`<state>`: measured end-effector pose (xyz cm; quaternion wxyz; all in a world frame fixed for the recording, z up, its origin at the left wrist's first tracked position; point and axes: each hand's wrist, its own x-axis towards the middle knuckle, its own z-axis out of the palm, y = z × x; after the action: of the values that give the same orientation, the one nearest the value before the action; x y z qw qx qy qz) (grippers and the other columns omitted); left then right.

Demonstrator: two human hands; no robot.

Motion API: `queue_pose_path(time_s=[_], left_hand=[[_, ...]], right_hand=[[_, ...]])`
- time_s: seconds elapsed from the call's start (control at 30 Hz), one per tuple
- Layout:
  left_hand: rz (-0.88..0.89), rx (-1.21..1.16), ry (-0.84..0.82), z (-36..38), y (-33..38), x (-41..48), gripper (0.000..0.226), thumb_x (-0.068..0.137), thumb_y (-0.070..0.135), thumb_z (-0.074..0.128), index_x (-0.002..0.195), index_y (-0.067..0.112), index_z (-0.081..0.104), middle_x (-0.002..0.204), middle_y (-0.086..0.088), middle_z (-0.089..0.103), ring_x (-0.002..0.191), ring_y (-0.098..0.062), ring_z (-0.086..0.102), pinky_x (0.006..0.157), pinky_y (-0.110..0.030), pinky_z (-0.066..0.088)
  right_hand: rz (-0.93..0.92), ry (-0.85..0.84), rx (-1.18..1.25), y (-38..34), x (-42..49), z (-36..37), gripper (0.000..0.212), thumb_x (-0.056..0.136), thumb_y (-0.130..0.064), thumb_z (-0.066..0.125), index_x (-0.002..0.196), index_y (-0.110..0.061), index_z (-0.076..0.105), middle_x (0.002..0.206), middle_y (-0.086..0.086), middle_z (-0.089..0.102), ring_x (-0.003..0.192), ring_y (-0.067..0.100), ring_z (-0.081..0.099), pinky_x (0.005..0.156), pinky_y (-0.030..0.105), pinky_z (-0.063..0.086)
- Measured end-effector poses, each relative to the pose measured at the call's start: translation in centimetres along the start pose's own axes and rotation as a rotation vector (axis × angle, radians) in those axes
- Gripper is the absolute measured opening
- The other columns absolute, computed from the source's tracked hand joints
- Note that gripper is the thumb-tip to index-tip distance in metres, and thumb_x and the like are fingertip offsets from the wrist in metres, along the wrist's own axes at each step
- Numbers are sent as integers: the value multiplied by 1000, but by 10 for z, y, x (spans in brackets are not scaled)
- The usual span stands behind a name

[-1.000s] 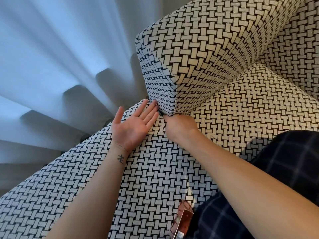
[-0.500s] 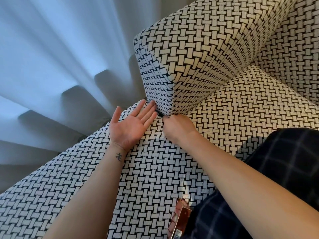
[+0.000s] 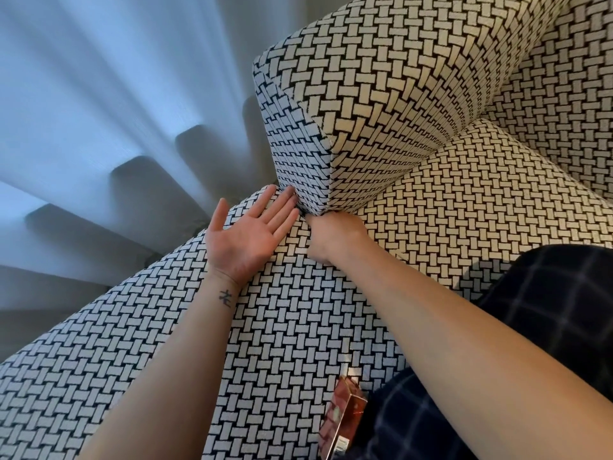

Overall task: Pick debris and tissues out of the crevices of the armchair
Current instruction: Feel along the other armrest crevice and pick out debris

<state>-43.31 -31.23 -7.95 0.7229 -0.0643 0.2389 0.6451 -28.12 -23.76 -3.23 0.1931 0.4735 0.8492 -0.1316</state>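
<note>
On the black-and-cream basket-weave fabric armchair (image 3: 282, 333), the left hand (image 3: 247, 239) lies palm up at the seat's front corner, straight fingertips against the armrest (image 3: 414, 104) base. The right hand (image 3: 335, 239) digs into the crevice there, fingers hidden. A small reddish box (image 3: 343, 416) sits at the seat's near edge.

The armchair (image 3: 298, 327) wears a basket-weave pattern of cream bars on black. The curtain (image 3: 99, 94) is plain pale blue-grey. The clothing (image 3: 547, 310) is dark navy with a thin pale grid check; the small box (image 3: 345, 416) is glossy reddish brown
</note>
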Motion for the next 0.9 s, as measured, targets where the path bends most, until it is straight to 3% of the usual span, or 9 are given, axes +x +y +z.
queue_pose_path(time_s=[0.13, 0.47, 0.63, 0.77, 0.9], left_hand=[[-6, -2, 9, 1, 1, 0, 77, 104, 54, 37, 159, 1, 23, 161, -31, 28, 151, -46, 28, 127, -54, 12], [-21, 3, 18, 1, 2, 0, 75, 104, 54, 38, 159, 4, 25, 162, -30, 27, 152, -45, 26, 128, -52, 11], [-14, 26, 36, 0, 2, 1, 75, 105, 53, 37, 160, 5, 23, 163, -29, 26, 152, -44, 25, 128, -52, 10], [-15, 23, 32, 0, 1, 0, 75, 105, 53, 37, 160, 5, 23, 163, -29, 26, 152, -44, 25, 128, -53, 10], [-10, 31, 30, 1, 0, 0, 74, 104, 52, 38, 160, 5, 23, 163, -29, 26, 152, -45, 25, 127, -55, 9]], right_hand=[[-19, -2, -37, -1, 0, 0, 32, 88, -24, 58, 120, -21, 59, 107, 1, 61, 104, 24, 62, 79, 34, 51], [-119, 99, -159, -1, -10, 9, 28, 97, -7, 42, 123, -10, 53, 114, 8, 68, 100, 25, 67, 67, 34, 41], [-176, 205, -120, 7, -24, 18, 36, 101, -3, 31, 136, -6, 40, 109, 10, 69, 92, 28, 70, 61, 35, 40], [-203, 283, -101, 13, -35, 28, 46, 102, -3, 27, 148, -5, 27, 103, 8, 69, 69, 26, 58, 56, 35, 40], [-181, 327, -15, 21, -39, 35, 50, 104, -4, 35, 153, -9, 24, 104, 9, 66, 66, 25, 51, 56, 35, 39]])
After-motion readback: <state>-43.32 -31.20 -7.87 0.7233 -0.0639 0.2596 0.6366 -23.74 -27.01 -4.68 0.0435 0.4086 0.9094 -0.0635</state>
